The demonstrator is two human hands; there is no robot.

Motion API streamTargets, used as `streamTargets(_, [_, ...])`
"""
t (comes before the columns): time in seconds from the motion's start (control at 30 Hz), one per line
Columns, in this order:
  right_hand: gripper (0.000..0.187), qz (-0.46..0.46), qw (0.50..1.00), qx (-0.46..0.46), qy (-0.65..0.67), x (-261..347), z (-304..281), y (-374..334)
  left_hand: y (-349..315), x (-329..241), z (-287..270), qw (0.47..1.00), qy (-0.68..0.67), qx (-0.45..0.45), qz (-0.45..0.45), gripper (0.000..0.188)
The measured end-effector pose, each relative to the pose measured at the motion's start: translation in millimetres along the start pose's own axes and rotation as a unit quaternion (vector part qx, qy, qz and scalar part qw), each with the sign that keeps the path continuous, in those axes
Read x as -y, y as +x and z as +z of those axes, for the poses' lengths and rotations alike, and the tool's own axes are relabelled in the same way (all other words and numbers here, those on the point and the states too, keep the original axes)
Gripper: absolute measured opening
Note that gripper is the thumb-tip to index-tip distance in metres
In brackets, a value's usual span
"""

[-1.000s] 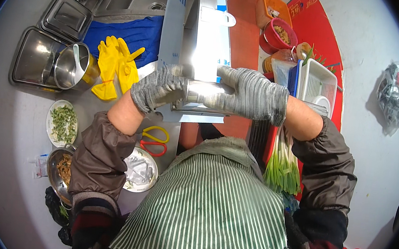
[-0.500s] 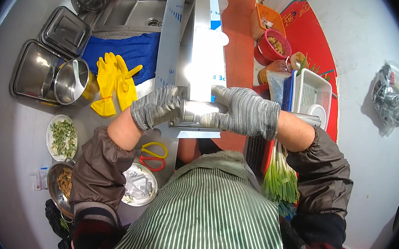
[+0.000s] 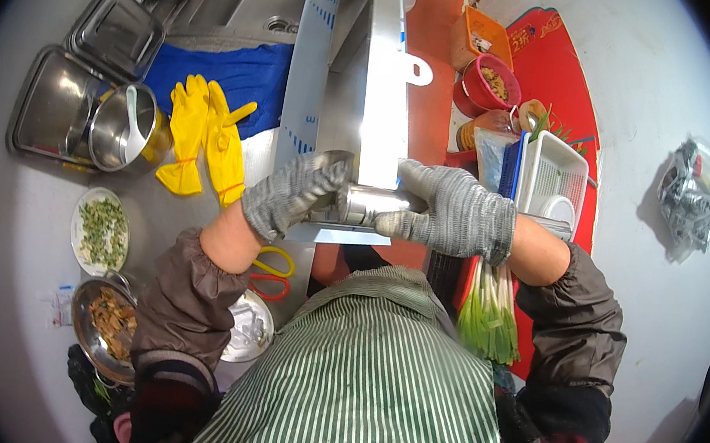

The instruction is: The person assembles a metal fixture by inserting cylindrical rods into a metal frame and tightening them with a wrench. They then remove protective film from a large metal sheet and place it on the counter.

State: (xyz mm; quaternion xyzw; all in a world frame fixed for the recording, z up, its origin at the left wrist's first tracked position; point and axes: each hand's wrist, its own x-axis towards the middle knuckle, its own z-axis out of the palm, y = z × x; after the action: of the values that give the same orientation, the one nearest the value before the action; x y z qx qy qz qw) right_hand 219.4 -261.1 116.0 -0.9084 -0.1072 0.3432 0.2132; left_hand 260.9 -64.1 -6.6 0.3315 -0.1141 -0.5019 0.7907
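A shiny metal tube (image 3: 369, 206) lies crosswise before me, at the near end of a long metal channel (image 3: 348, 82). My right hand (image 3: 458, 212), in a grey knitted glove, wraps the tube with its thumb along the near side; the tube's far right part (image 3: 549, 227) shows past my wrist. At the tube's left end my left hand (image 3: 293, 196), gloved alike, is closed, its fingertips partly hidden against the metal. Away from my hands runs a bright, flat metal strip (image 3: 385, 112) bearing a white tab with a slot (image 3: 420, 71).
Left are yellow rubber gloves (image 3: 206, 137), a blue cloth (image 3: 257, 81), a steel pot (image 3: 122, 132), a plate of chopped greens (image 3: 100, 231), a pan of food (image 3: 106, 325) and scissors (image 3: 270, 286). Right stand a white basket (image 3: 561, 170), a red bucket (image 3: 483, 88) and green onions (image 3: 492, 314).
My hands and the tube sit slightly farther right in the view. The slotted tab stands out more plainly on the strip's right. The whole view has shifted a little.
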Motion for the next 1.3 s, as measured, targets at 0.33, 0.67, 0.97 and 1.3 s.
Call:
streamTargets(0.33, [0.079, -0.028, 0.999, -0.019, 0.042, -0.2, 2.8, 2.7, 6.3, -1.0, -27.4, 0.988, 0.150, 0.038, 0.005, 0.066])
streamTargets(0.67, [0.081, -0.073, 0.991, -0.009, 0.114, -7.5, 4.4, 4.1, 16.0, 4.9, -24.7, 0.917, 0.395, -0.013, 0.056, 0.026])
streamTargets(0.97, [0.084, -0.139, 0.985, -0.011, 0.101, -13.9, 4.2, 15.5, 7.4, -5.6, -32.0, 0.954, 0.285, 0.037, 0.082, 0.033])
streamTargets(1.3, [0.086, -0.158, 0.959, 0.080, 0.219, -21.2, 4.6, 1.4, 7.5, 4.9, -32.0, 0.963, 0.254, 0.003, 0.088, 0.035])
